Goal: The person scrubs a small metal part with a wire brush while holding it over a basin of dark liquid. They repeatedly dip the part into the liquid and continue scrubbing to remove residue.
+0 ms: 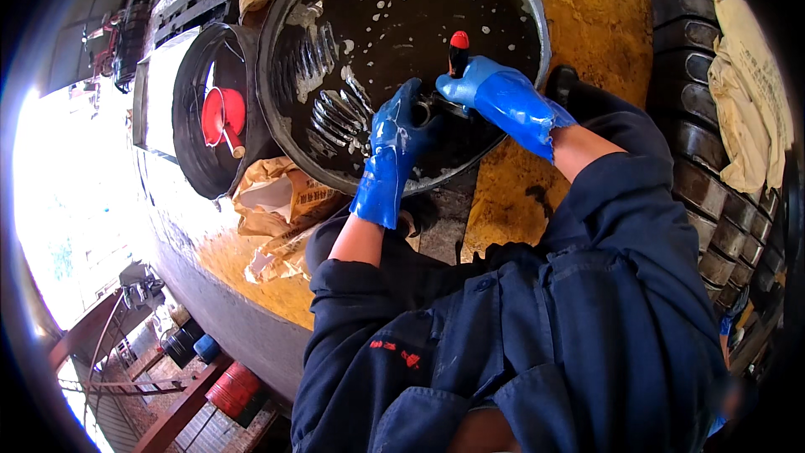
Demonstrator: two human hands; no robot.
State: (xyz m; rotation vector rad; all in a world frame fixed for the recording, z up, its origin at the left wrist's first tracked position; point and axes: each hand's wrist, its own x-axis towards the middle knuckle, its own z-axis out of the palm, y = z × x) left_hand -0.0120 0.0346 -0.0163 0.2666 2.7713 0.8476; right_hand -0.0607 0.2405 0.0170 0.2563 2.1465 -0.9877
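Note:
My right hand (pixel 496 94), in a long blue rubber glove, is closed around a tool with a red-and-black handle (pixel 458 50); its working end points down and cannot be made out. My left hand (pixel 397 132), gloved the same way, curls round a dark ring-shaped metal part (pixel 422 111). Both hands are over the near side of a wide round basin (pixel 270 88) of dark liquid with pale foam spots. Left of my left hand, ribbed metal pieces (pixel 340 117) show partly out of the liquid.
To the left stands a black tub (pixel 186 151) with a red dipper (pixel 220 109) in it. Torn brown paper sacks (pixel 281 201) lie by the basin's near left side. Large tyres (pixel 683 59) line the right, with a pale sack (pixel 742 101) over them. The floor (pixel 595 8) is stained yellow.

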